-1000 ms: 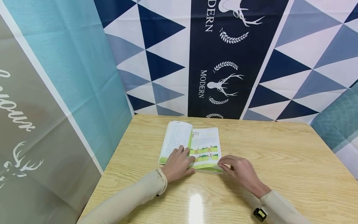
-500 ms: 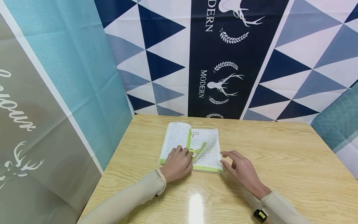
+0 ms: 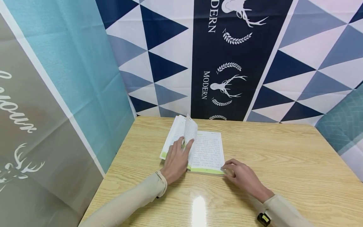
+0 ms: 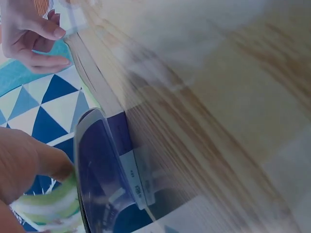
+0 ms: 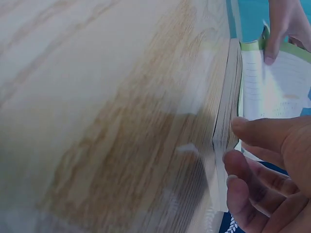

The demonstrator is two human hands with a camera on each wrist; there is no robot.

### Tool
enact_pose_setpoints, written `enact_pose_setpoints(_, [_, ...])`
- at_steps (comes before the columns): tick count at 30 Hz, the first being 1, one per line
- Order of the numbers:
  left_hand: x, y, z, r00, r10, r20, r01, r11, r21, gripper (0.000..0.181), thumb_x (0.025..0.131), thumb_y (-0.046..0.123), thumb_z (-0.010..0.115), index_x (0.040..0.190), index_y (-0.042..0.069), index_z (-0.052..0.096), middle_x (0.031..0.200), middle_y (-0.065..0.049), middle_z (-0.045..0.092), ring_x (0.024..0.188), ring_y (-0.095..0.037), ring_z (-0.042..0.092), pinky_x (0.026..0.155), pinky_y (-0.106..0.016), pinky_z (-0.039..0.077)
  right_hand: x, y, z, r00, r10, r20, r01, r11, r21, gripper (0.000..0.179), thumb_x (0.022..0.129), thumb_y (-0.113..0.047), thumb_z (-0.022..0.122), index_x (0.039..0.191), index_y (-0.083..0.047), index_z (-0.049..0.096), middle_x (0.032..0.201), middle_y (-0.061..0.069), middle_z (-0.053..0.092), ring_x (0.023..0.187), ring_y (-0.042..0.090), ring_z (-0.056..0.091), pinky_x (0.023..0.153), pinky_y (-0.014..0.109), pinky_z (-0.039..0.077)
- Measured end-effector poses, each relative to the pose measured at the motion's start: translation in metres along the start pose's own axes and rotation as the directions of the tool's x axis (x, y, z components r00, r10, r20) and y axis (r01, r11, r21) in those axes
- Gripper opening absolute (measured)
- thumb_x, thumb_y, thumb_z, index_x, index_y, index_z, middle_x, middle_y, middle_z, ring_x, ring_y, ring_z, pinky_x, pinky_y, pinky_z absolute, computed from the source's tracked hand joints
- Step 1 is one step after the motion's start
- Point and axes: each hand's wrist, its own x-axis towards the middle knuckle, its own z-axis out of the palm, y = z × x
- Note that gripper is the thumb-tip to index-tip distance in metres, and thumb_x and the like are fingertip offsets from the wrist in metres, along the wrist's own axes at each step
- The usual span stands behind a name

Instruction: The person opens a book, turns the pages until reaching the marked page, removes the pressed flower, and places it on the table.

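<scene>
An open book (image 3: 208,153) lies on the wooden table, its pages printed with small text and bordered in green along the bottom. My left hand (image 3: 176,159) is over the left half, with a raised, curling page (image 3: 190,129) between its thumb and fingers. The book's dark blue cover (image 4: 99,165) shows in the left wrist view. At the book's lower right corner is my right hand (image 3: 242,175), thumb and fingers bent and a gap between them. In the right wrist view its thumb (image 5: 265,133) comes right up to the edges of the page block (image 5: 228,92).
The wooden table (image 3: 283,164) reaches to a patterned cloth backdrop (image 3: 167,56) behind the book. A teal and grey cloth (image 3: 96,75) hangs along the left side. A small black device (image 3: 263,218) is at the right sleeve.
The illustrated page has turned over to the left, leaving a text page on the right. My left hand has shifted up onto the turning page; my right hand let the page go and returned to the corner.
</scene>
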Motion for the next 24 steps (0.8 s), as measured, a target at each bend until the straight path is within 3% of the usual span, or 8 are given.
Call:
enact_pose_setpoints(3, [0.0006, -0.0010, -0.0001, 1.000, 0.005, 0.023, -0.005, 1.000, 0.021, 0.051, 0.083, 0.002, 0.057, 0.131, 0.015, 0.050, 0.140, -0.025, 0.035, 0.125, -0.038, 0.037, 0.093, -0.047, 0.039, -0.0004, 0.0015, 0.0011, 1.000, -0.027, -0.005, 0.027, 0.999, -0.022, 0.017, 0.078, -0.020, 0.078, 0.095, -0.019, 0.075, 0.106, -0.003, 0.064, 0.066, -0.002, 0.054, 0.057, 0.020, 0.046])
enact_pose_setpoints(6, [0.0006, -0.0017, -0.0004, 0.999, 0.020, 0.036, -0.022, 0.998, 0.055, 0.042, 0.080, 0.000, 0.060, 0.119, 0.016, 0.058, 0.140, -0.021, 0.037, 0.132, -0.038, 0.030, 0.100, -0.051, 0.033, 0.0002, 0.0028, 0.0021, 0.998, -0.065, -0.027, 0.064, 0.996, -0.060, 0.015, 0.077, -0.018, 0.080, 0.091, -0.020, 0.076, 0.101, -0.005, 0.065, 0.072, 0.003, 0.059, 0.060, 0.024, 0.049])
enact_pose_setpoints(11, [-0.0009, -0.0025, -0.0006, 0.995, 0.063, 0.075, -0.068, 0.996, 0.066, 0.033, 0.073, 0.001, 0.065, 0.103, 0.016, 0.070, 0.129, -0.012, 0.050, 0.123, -0.031, 0.041, 0.096, -0.046, 0.037, 0.0013, 0.0027, 0.0029, 0.990, -0.128, -0.065, 0.121, 0.987, -0.103, 0.013, 0.075, -0.016, 0.081, 0.087, -0.019, 0.076, 0.093, -0.008, 0.065, 0.076, 0.005, 0.061, 0.061, 0.025, 0.050])
enact_pose_setpoints(15, [-0.0025, -0.0019, 0.0002, 0.987, 0.101, 0.126, -0.106, 0.994, 0.033, 0.030, 0.069, 0.002, 0.070, 0.097, 0.013, 0.073, 0.117, -0.007, 0.060, 0.110, -0.024, 0.050, 0.084, -0.036, 0.046, 0.0018, 0.0008, 0.0029, 0.981, -0.172, -0.095, 0.158, 0.978, -0.135, 0.009, 0.076, -0.014, 0.079, 0.082, -0.018, 0.074, 0.088, -0.009, 0.065, 0.073, 0.005, 0.062, 0.059, 0.026, 0.051])
enact_pose_setpoints(19, [-0.0048, -0.0007, 0.0012, 0.977, 0.122, 0.177, -0.120, 0.993, -0.025, 0.029, 0.073, 0.001, 0.068, 0.100, 0.013, 0.073, 0.110, -0.005, 0.063, 0.103, -0.021, 0.054, 0.076, -0.031, 0.049, 0.0023, -0.0002, 0.0034, 0.975, -0.193, -0.113, 0.174, 0.972, -0.160, 0.010, 0.076, -0.012, 0.079, 0.082, -0.017, 0.072, 0.087, -0.008, 0.065, 0.074, 0.006, 0.063, 0.060, 0.028, 0.052])
enact_pose_setpoints(24, [-0.0062, 0.0003, 0.0021, 0.967, 0.170, 0.190, -0.155, 0.984, -0.090, 0.025, 0.077, 0.001, 0.062, 0.098, 0.013, 0.072, 0.114, -0.005, 0.060, 0.108, -0.020, 0.051, 0.080, -0.029, 0.048, 0.0024, -0.0003, 0.0047, 0.967, -0.210, -0.146, 0.187, 0.970, -0.157, 0.011, 0.075, -0.011, 0.079, 0.082, -0.015, 0.071, 0.088, -0.008, 0.064, 0.070, 0.004, 0.060, 0.056, 0.024, 0.050])
